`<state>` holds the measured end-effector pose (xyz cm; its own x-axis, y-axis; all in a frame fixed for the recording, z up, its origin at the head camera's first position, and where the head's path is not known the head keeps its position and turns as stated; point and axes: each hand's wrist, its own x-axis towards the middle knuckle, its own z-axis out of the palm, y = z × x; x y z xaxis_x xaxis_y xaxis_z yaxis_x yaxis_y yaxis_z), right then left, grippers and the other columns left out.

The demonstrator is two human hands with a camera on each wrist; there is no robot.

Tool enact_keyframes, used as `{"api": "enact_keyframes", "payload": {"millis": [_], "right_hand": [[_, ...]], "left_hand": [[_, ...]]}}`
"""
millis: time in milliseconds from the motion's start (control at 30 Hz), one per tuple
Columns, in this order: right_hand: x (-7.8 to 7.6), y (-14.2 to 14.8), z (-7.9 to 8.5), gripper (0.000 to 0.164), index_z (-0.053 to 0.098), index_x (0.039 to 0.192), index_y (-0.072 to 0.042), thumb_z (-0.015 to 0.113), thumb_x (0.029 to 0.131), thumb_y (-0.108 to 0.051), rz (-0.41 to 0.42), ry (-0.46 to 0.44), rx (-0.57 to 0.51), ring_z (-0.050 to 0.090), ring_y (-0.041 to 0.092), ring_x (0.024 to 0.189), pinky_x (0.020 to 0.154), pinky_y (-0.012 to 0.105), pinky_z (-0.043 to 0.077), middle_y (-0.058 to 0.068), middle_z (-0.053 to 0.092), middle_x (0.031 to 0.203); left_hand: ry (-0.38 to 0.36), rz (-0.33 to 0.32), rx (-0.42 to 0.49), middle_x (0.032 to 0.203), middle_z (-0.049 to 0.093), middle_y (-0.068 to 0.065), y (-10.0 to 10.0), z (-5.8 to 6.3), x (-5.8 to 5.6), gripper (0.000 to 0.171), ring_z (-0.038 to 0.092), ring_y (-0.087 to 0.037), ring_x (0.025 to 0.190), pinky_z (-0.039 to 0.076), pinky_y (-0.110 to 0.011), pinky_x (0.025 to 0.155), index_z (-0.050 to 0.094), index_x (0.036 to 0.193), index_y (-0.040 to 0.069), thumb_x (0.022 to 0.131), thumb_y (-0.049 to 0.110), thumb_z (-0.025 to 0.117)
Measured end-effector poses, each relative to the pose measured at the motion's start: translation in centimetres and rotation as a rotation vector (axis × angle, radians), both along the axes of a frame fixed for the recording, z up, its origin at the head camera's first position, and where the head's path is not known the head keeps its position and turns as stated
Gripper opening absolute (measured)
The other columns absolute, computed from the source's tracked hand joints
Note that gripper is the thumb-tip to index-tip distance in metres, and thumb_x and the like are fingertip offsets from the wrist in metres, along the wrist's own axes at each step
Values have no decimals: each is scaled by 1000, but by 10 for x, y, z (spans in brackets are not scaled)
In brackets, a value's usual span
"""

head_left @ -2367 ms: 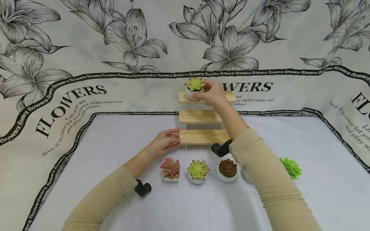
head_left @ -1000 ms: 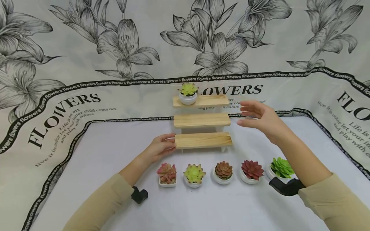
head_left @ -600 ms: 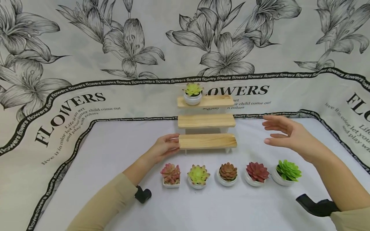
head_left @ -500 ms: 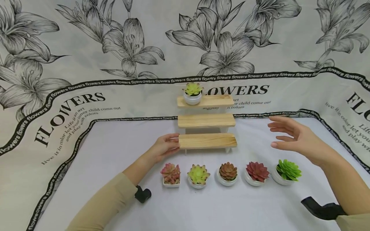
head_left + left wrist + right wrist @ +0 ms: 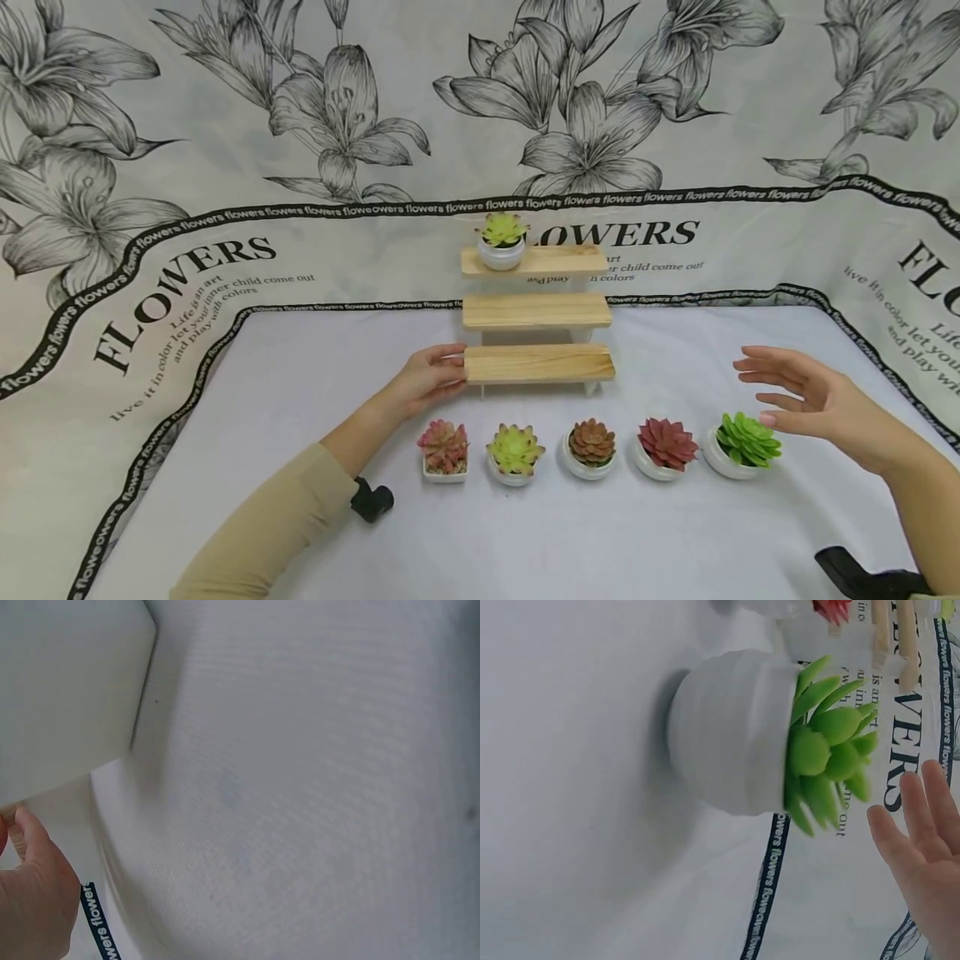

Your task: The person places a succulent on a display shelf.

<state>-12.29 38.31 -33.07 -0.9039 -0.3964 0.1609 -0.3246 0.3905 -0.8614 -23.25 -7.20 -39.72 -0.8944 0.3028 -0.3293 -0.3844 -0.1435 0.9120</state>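
Note:
My left hand (image 5: 422, 385) holds the left end of the bottom board of a three-step wooden display stand (image 5: 538, 364). In the left wrist view, finger and thumb of that left hand (image 5: 37, 892) meet at the board's edge. My right hand (image 5: 825, 404) is beside the bright green succulent (image 5: 748, 440), holding nothing, its fingers spread and slightly bent. The right wrist view shows this plant's round white pot (image 5: 735, 731), with the fingers apart from the leaves. On the left of the top board stands a yellow-green succulent (image 5: 502, 240) in a white pot.
In front of the stand, potted succulents line up on the white cloth: pink (image 5: 443, 450) in a square pot, yellow-green (image 5: 514, 452), brown (image 5: 591, 448) and dark red (image 5: 666, 447). A flower-printed cloth (image 5: 375, 150) hangs behind.
My right hand let go of the yellow-green succulent on the top board, then moved right and down to beside the bright green one. The left hand stayed on the stand.

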Motion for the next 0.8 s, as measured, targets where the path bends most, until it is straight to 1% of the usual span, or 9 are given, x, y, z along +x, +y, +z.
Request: {"api": "enact_keyframes", "payload": {"millis": [67, 133, 267, 400, 467, 667, 800], "right_hand": [[3, 7, -6, 73, 26, 143, 0, 51, 79, 25, 40, -16, -41, 46, 3, 118, 88, 12, 44, -2, 45, 134], [5, 15, -13, 72, 24, 143, 2, 47, 79, 26, 91, -42, -106, 45, 4, 120, 90, 14, 44, -1, 44, 136], [9, 27, -31, 72, 21, 144, 2, 42, 81, 27, 149, -95, -185, 44, 5, 122, 92, 14, 43, 0, 42, 139], [13, 35, -44, 73, 19, 146, -1, 43, 82, 23, 140, -136, -171, 42, 3, 123, 92, 11, 39, -4, 40, 141], [15, 36, -47, 75, 17, 147, -3, 44, 82, 23, 126, -158, -160, 42, 2, 122, 91, 11, 39, -5, 40, 141], [18, 37, -56, 75, 13, 146, 0, 47, 82, 20, 101, -212, -119, 39, -4, 122, 87, 19, 46, -6, 40, 139], [17, 37, -60, 77, 13, 146, 2, 51, 82, 19, 97, -215, -100, 34, -7, 123, 87, 15, 43, -5, 37, 141]], "left_hand": [[2, 1, 1, 107, 53, -12, 0, -1, 0, 53, 59, -13, 81, 54, -25, 80, 41, 136, -4, 86, -13, 53], [4, 3, 2, 106, 53, -12, 1, -2, -1, 53, 59, -13, 81, 54, -25, 79, 41, 136, -4, 86, -13, 52], [0, 5, -1, 105, 53, -11, 1, -2, -1, 53, 59, -13, 80, 54, -25, 79, 41, 136, -4, 85, -13, 53], [1, 2, -1, 106, 53, -12, 1, -1, -1, 53, 59, -13, 80, 54, -26, 80, 41, 136, -4, 85, -13, 53], [0, 7, -1, 105, 53, -12, 1, -1, 0, 53, 59, -13, 80, 54, -26, 80, 41, 136, -4, 85, -13, 53], [1, 13, -2, 104, 53, -12, 1, 0, 1, 53, 59, -14, 80, 54, -28, 82, 42, 135, -5, 85, -14, 52], [12, 6, 2, 104, 53, -11, 1, -1, 0, 52, 59, -13, 80, 53, -28, 83, 41, 135, -5, 85, -14, 52]]}}
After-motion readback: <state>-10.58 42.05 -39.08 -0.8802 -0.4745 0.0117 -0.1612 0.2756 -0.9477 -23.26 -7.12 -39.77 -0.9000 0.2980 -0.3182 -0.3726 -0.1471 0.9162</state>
